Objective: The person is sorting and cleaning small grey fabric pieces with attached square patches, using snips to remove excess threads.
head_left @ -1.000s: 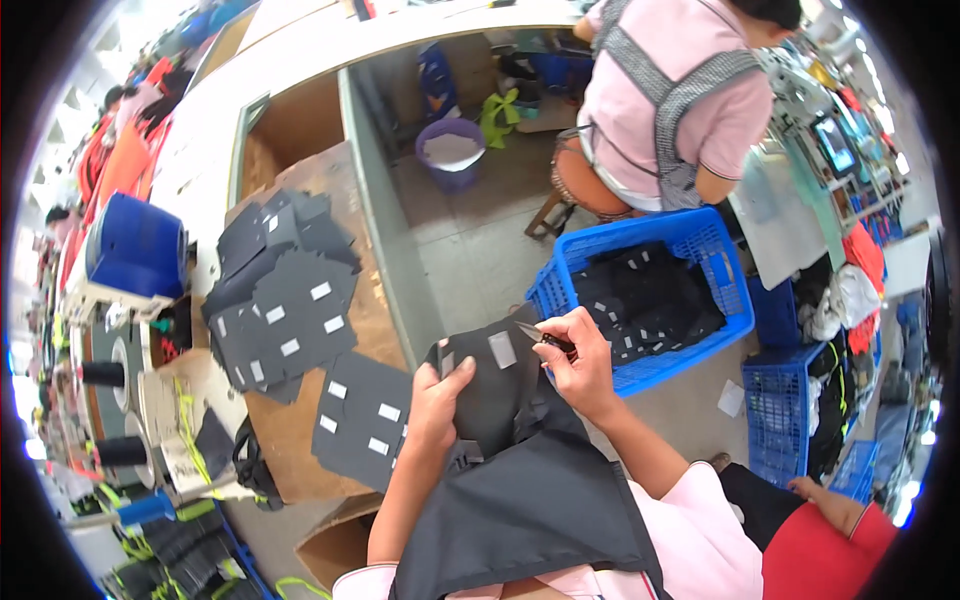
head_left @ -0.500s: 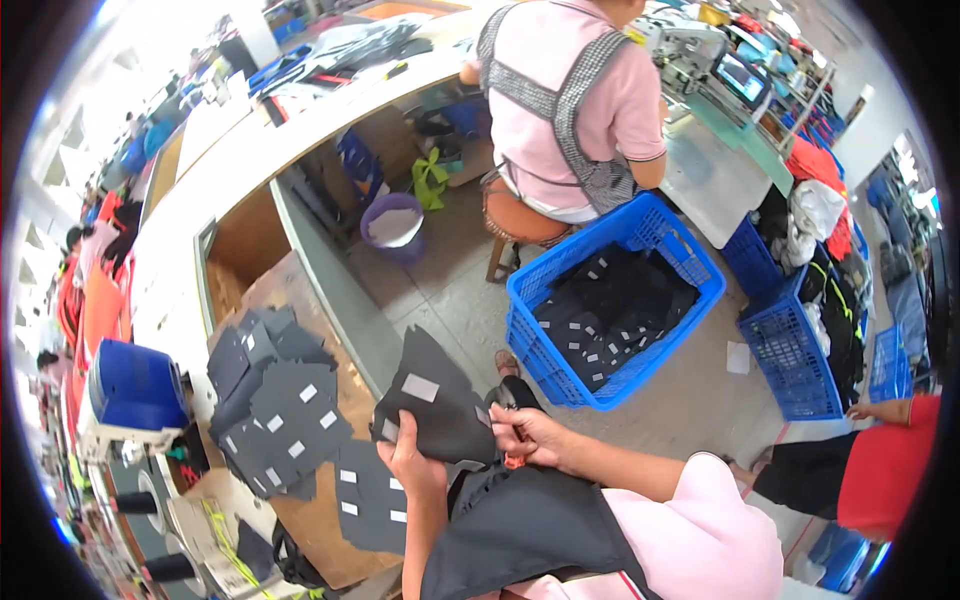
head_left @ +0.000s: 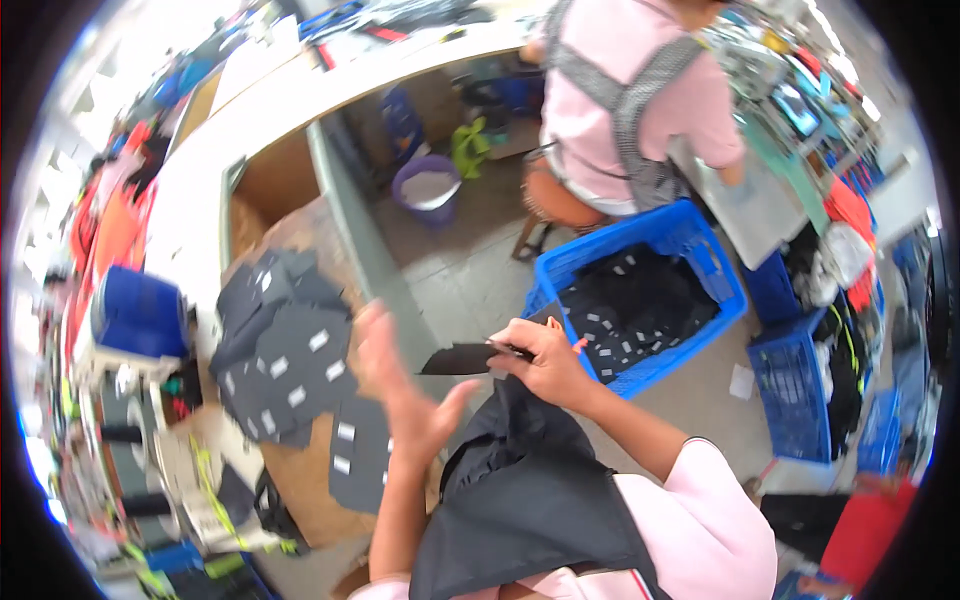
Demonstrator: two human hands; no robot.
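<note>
My right hand [head_left: 548,362] is closed on a dark fabric piece [head_left: 452,359], which shows almost edge-on to the left of my fingers. A small dark and orange item also seems to be in that hand, but I cannot make out its kind. My left hand [head_left: 402,385] is open and blurred, fingers spread, apart from the piece. Just beyond it, a pile of dark grey fabric pieces with white patches [head_left: 290,350] lies on a brown board [head_left: 290,475]. More such pieces fill a blue plastic basket [head_left: 735,310] ahead to the right.
A co-worker in pink [head_left: 610,95] sits on a stool [head_left: 560,195] beyond the basket. A purple bucket [head_left: 440,205] stands under the curved table [head_left: 290,120]. Another blue crate [head_left: 790,400] and a person in red [head_left: 870,535] are to the right. A blue-topped machine [head_left: 137,315] stands left.
My left hand has let go of the fabric piece and opened. The piece has turned from facing me to edge-on, in my right hand. The view has shifted.
</note>
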